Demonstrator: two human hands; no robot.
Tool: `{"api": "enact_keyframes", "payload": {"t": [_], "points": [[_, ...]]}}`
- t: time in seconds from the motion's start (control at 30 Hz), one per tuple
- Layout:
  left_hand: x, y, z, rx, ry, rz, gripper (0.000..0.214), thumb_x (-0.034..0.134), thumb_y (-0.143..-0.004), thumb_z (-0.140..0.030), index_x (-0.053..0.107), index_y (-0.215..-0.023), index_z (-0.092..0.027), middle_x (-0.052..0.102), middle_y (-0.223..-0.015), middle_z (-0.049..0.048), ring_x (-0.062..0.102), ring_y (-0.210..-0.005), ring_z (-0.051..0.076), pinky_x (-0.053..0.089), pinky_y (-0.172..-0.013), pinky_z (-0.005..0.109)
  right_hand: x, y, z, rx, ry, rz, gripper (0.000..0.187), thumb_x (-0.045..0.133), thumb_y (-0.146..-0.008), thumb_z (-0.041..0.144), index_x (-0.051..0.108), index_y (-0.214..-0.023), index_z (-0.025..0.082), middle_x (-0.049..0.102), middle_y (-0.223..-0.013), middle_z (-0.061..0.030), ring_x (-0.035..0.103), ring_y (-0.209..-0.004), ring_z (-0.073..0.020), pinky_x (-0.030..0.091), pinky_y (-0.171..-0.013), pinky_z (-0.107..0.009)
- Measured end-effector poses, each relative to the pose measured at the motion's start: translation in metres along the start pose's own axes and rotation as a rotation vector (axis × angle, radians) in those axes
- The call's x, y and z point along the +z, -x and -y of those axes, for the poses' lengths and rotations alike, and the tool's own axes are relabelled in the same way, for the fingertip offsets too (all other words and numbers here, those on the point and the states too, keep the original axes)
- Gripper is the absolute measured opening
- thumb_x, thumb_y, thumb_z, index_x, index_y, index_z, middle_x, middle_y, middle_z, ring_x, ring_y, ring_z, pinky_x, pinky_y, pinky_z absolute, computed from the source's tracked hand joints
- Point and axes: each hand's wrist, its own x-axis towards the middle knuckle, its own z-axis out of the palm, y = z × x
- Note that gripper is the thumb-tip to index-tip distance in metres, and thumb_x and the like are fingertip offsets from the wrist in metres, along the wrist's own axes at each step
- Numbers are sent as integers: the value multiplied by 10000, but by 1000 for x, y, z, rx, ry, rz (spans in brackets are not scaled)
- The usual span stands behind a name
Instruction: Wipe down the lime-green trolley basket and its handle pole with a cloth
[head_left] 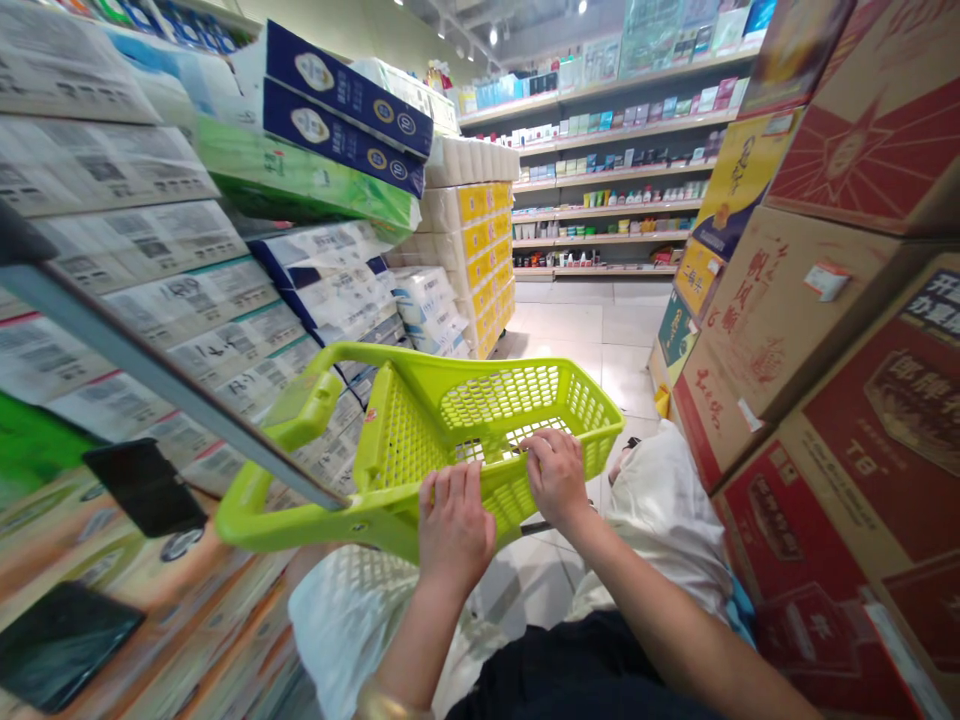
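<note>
A lime-green plastic shopping cart (405,430) stands sideways in front of me, its looped handle (255,500) to the left and its perforated basket to the right. My left hand (454,525) is hooked over the near rim, fingers curled inward. Farther right along the same rim, my right hand (556,475) grips it with bent fingers. Part of the basket floor is hidden behind my hands. A grey metal bar (172,370) slants down to the handle side.
Stacked tissue packs (150,240) line the left, with two dark flat objects (146,485) on packages at lower left. Cardboard cartons (795,300) wall the right. A tiled floor (559,325) leads to stocked shelves (611,165). White fabric (660,510) lies close by my right arm.
</note>
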Motion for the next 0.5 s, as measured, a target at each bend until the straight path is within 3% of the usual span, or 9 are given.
{"api": "enact_keyframes", "payload": {"t": [0.2, 0.33, 0.5], "points": [[-2, 0, 1, 3, -10, -6, 513, 528, -720, -126, 555, -1233, -124, 644, -1111, 115, 516, -1107, 271, 265, -1085, 439, 9, 5, 31, -100, -77, 72, 212, 517, -873, 137, 663, -994, 233, 610, -1033, -62, 516, -1022, -214, 356, -919, -352], [-4, 1, 2, 5, -5, 0, 507, 540, -716, -125, 559, -1223, -130, 645, -1117, 108, 514, -1110, 266, 256, -1093, 431, 2, 3, 14, -113, -51, 72, 229, 503, -882, 127, 663, -1005, 237, 627, -1033, -54, 531, -1009, -207, 362, -901, -342], [-2, 0, 0, 2, -4, -4, 512, 547, -713, -131, 559, -1224, -117, 643, -1104, 113, 511, -1109, 267, 259, -1091, 435, 0, -1, 0, -12, 3, -13, 210, 489, -894, 142, 669, -960, 228, 625, -1010, -65, 530, -983, -220, 355, -888, -365]]}}
